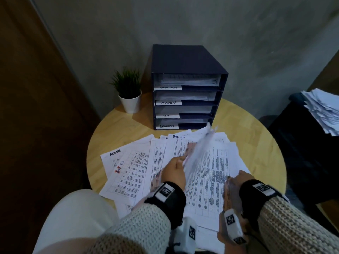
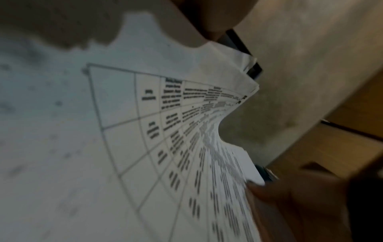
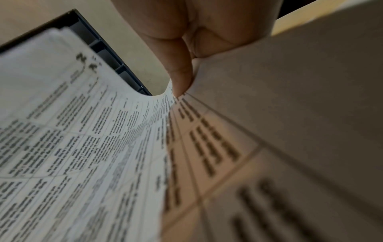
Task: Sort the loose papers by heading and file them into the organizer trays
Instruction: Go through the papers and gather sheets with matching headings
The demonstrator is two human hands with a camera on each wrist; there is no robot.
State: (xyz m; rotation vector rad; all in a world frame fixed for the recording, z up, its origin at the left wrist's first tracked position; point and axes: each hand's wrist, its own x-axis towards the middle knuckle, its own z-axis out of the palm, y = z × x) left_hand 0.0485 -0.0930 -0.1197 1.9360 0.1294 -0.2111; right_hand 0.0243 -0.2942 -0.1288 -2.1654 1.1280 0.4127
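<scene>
Head view, far left first: a door, then a potted plant at the back of the round table. Next to it, the dark organizer stands upright with four stacked trays, each already holding paper; the tags read ADMIN on the second, H.R on the third, and the other two are too blurred to be sure of.

In front of it, loose papers fan out across the near table, overlapping; one at the left edge is headed ADMIN, another is marked H.R.

Now the left hand: fingers curled, thumb clamped down, pinching the near edge of a lifted sheet. That sheet rises from the hand and leans away toward the organizer, its far corner blurred, just in front of the bottom tray. On the left wrist camera the sheet fills the picture, a printed grid curving off from the fingers.

Further right, the right hand sits on the right side of the spread. Its wrist camera shows the thumb pressing down against a paper edge, but whether the fingers grip underneath, I can't tell.

Far right, off the table, a separate paper stack lies on a dark surface.
</scene>
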